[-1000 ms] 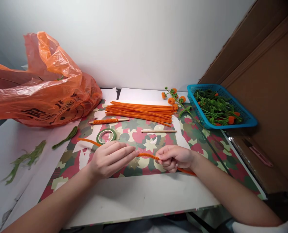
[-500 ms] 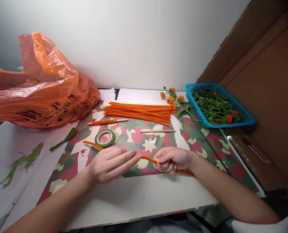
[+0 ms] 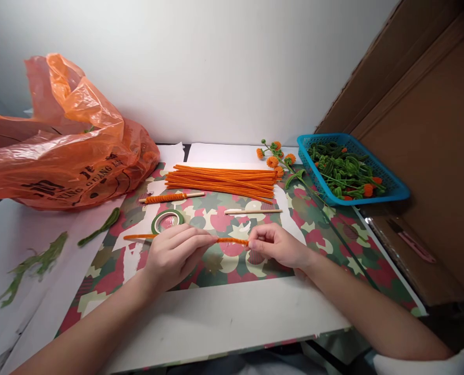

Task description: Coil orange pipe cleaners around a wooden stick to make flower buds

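Observation:
An orange pipe cleaner (image 3: 232,240) stretches between my two hands above the patterned sheet. My left hand (image 3: 179,252) is closed over it, and its free end sticks out to the left past the knuckles. With thumb and fingertips, my right hand (image 3: 277,245) pinches the pipe cleaner near its right end. Just behind my left hand lies a roll of green tape (image 3: 156,221), partly covered by that hand. A bare wooden stick (image 3: 253,212) rests behind my right hand. Farther left is another stick wound with an orange pipe cleaner coil (image 3: 165,198).
A bundle of orange pipe cleaners (image 3: 220,180) lies at the back. Beside it are orange flowers on a green stem (image 3: 294,178) and a blue basket (image 3: 392,194) of green pieces. An orange plastic bag (image 3: 99,140) stands left. Pink-handled scissors or a cutter (image 3: 415,245) lie right.
My right hand has shifted to hold the pipe cleaner near its end, where a length trailed beyond it before. The pipe cleaner is straighter and reaches farther left past my left hand.

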`<state>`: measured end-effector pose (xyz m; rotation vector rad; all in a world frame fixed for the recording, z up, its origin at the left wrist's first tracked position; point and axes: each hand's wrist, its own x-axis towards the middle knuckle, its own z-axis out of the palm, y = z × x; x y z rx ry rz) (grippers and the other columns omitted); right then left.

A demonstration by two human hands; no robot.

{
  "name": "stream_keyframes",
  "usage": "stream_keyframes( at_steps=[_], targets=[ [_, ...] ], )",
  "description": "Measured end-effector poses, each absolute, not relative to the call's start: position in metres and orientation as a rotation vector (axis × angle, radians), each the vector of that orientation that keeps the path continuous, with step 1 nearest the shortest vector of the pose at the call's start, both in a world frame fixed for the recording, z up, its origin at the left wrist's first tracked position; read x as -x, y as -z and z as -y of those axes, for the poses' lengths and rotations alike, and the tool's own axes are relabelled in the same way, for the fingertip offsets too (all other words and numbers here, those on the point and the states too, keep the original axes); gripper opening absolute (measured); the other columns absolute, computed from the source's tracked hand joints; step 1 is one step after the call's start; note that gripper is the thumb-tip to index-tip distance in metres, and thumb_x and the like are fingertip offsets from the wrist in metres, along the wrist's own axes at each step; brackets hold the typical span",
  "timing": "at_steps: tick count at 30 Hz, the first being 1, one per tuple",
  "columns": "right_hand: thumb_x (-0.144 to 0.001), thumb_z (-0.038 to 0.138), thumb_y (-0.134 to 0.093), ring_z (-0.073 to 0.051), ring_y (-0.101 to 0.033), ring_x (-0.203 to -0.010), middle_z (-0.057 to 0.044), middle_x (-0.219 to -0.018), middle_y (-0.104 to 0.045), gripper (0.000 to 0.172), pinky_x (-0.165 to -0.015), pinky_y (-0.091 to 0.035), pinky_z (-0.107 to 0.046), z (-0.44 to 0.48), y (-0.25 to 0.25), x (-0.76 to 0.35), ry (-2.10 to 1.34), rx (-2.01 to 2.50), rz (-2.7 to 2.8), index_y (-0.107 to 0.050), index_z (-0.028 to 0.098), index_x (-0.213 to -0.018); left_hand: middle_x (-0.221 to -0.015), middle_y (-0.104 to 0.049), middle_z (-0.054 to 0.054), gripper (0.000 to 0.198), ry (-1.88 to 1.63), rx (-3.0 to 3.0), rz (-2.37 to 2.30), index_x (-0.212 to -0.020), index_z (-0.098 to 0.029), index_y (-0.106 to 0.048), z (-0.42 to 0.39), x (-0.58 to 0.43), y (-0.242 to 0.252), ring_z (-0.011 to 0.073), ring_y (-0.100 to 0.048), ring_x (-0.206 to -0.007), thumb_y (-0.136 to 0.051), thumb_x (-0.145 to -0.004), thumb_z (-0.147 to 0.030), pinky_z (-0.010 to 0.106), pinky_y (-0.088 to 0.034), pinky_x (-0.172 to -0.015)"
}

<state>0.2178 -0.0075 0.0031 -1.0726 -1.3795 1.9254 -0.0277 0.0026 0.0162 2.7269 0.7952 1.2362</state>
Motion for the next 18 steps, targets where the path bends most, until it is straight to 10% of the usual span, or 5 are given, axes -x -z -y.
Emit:
stream_keyframes(
  at_steps=[11, 18],
  targets=[
    [-0.092, 0.022, -0.043, -0.014, -0.047, -0.058, -0.003, -0.063, -0.058, 0.022, -0.057, -0.032, -0.027, 0.005, -0.004, -0.225, -0.47, 0.886, 2.338, -0.06, 0.018, -0.079, -0.065, -0.063, 0.0, 0.018, -0.767, -2.001, -1.132, -0.075, -0.018, -0.061, 0.002, 0.026, -0.025, 0.011, -0.055, -0.056, -0.052, -0.087, -0.028, 0.019, -0.043, -0.047],
    [-0.093, 0.021, -0.038, -0.015, -0.035, -0.055, -0.003, -0.056, -0.048, 0.032, -0.052, -0.02, -0.031, 0.0, -0.009, -0.227, -0.234, 0.949, 2.534, -0.062, 0.02, -0.073, -0.06, -0.059, 0.001, 0.023, -0.567, -1.529, -1.068, -0.07, -0.017, -0.059, -0.004, 0.027, -0.027, 0.0121, -0.055, -0.051, -0.052, -0.086, -0.032, 0.022, -0.046, -0.045]
  ],
)
